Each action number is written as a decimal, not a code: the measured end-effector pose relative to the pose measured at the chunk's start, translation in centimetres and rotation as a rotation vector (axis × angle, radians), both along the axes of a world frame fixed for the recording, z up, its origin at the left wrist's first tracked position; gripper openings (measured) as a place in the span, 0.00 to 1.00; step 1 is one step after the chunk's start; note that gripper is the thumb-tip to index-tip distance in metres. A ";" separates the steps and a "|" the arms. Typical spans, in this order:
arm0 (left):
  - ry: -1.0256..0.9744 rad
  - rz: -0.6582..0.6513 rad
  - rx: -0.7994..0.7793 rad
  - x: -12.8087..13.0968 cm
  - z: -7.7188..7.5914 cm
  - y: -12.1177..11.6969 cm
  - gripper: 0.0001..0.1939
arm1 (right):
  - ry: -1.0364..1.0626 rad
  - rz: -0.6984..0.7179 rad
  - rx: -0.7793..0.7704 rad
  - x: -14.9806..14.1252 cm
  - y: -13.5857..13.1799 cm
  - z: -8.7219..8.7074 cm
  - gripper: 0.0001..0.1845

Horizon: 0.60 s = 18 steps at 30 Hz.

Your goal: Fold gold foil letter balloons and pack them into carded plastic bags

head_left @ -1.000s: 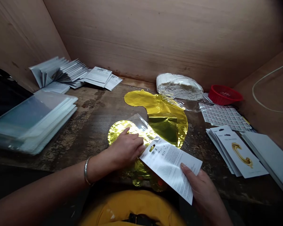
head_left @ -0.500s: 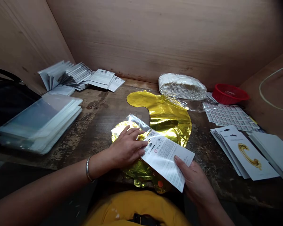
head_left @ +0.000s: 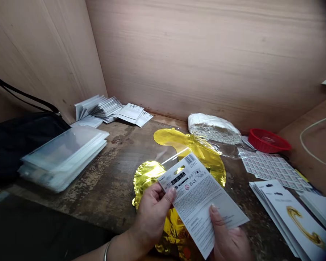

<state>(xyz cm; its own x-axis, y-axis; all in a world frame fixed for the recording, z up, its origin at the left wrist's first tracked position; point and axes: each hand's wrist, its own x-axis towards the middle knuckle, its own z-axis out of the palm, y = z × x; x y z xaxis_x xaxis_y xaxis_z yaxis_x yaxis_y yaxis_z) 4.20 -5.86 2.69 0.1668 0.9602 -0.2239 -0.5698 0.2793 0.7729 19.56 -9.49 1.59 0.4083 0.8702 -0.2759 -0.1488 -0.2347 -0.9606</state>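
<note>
Both of my hands hold a white printed packaging card (head_left: 199, 195), its text and barcode side facing me. A clear plastic sleeve seems to cover it and reaches past its top edge. My left hand (head_left: 151, 214) is closed on the card's left edge, thumb on top. At the lower right, my right hand (head_left: 229, 237) grips it with the thumb across the printed face. Beneath lies a flat gold foil balloon (head_left: 148, 172), curved in shape and partly hidden by the card and hands.
At left are a stack of clear plastic sleeves (head_left: 66, 148) and a black bag (head_left: 24, 134). Folded cards (head_left: 105, 108) stand at the back. A white bundle in plastic (head_left: 214, 127), a red basket (head_left: 268, 141), a sticker sheet (head_left: 273, 168) and cards picturing a gold C (head_left: 299, 217) lie right.
My left hand has left the balloon and now pinches the card's edge. The card has turned and come slightly lower right. The camera view has tilted up.
</note>
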 end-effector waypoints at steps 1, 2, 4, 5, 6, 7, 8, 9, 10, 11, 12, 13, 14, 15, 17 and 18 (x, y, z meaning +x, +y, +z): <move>0.009 -0.012 0.011 0.2 -0.1 0.0 0.18 | -0.007 0.001 0.002 0.0 0.1 -0.2 0.33; 0.016 -0.033 0.026 0.3 -0.1 0.0 0.18 | 0.004 0.002 -0.002 0.1 0.2 -0.4 0.32; 0.024 -0.058 0.037 0.4 -0.1 0.1 0.20 | 0.032 0.018 -0.014 0.0 0.3 -0.7 0.31; 0.019 -0.040 0.035 0.4 -0.1 0.3 0.21 | 0.045 0.022 -0.008 -0.1 0.3 -0.8 0.31; 0.003 -0.003 0.028 0.4 -0.1 0.6 0.23 | 0.061 0.016 0.003 -0.3 0.3 -0.9 0.30; -0.022 0.049 0.016 0.4 -0.2 1.0 0.24 | 0.069 0.000 0.012 -0.6 0.2 -1.0 0.30; -0.051 0.098 0.005 0.4 -0.2 1.3 0.25 | 0.064 -0.026 0.016 -0.9 0.1 -1.1 0.29; -0.081 0.120 -0.002 0.6 -0.3 1.6 0.24 | 0.046 -0.055 0.018 -1.1 0.0 -1.1 0.29; -0.105 0.115 -0.001 0.8 -0.3 1.8 0.23 | 0.020 -0.085 0.024 -1.4 -0.1 -1.0 0.29; -0.120 0.090 0.006 1.0 -0.4 1.9 0.21 | -0.007 -0.106 0.032 -1.6 -0.2 -0.9 0.29; -0.127 0.056 0.018 1.3 -0.4 1.9 0.19 | -0.028 -0.117 0.044 -1.7 -0.2 -0.8 0.29; -0.134 0.019 0.031 1.5 -0.4 1.8 0.18 | -0.042 -0.121 0.058 -1.8 -0.1 -0.6 0.29; -0.138 -0.016 0.040 1.7 -0.4 1.6 0.18 | -0.046 -0.116 0.068 -1.7 -0.1 -0.4 0.29; -0.136 -0.039 0.041 1.8 -0.3 1.4 0.18 | -0.044 -0.105 0.067 -1.7 -0.1 -0.2 0.29; -0.105 -0.090 0.025 1.7 -0.3 1.0 0.19 | -0.022 -0.078 0.035 -1.4 -0.1 -0.1 0.28; -0.076 -0.111 0.021 1.4 -0.3 0.9 0.20 | 0.005 -0.069 0.017 -1.2 -0.1 -0.2 0.29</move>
